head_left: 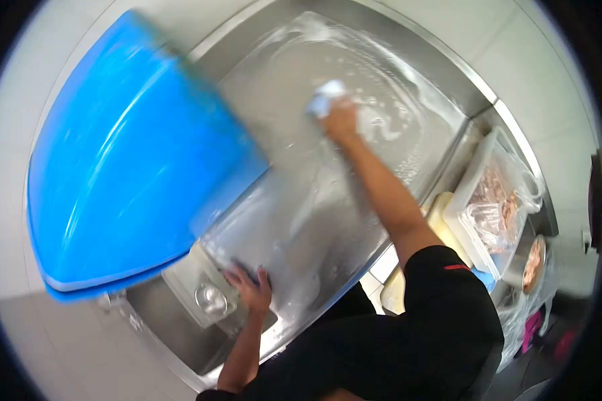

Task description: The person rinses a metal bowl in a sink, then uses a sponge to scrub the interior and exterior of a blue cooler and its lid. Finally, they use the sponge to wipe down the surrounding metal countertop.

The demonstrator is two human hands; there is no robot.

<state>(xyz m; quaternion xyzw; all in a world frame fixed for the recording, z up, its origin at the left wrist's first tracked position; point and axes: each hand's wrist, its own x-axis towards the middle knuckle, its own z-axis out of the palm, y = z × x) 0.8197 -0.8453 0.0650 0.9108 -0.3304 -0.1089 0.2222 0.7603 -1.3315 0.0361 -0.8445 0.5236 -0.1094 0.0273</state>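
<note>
My right hand (342, 121) is closed on a white and pale-blue cloth (326, 97), slightly blurred, against the wet steel counter (301, 144). Streaks of foam and bubbles lie around it. Lower down, my left hand (251, 291) rests with its fingers spread on the counter near the sink edge, holding nothing. Close to its fingertips is a pale plastic container (184, 284) with a round metal piece (211, 299) at it. A large blue plastic panel (140, 154) looms at the left and hides part of the counter and sink.
A steel sink basin (170, 327) opens at the lower left. On the right stands a clear plastic tub (491, 200) holding what looks like meat in plastic. Beside it are a metal bowl (523, 267) with more food and a clear plastic bag (515, 327). Tiled wall (468, 30) borders the counter.
</note>
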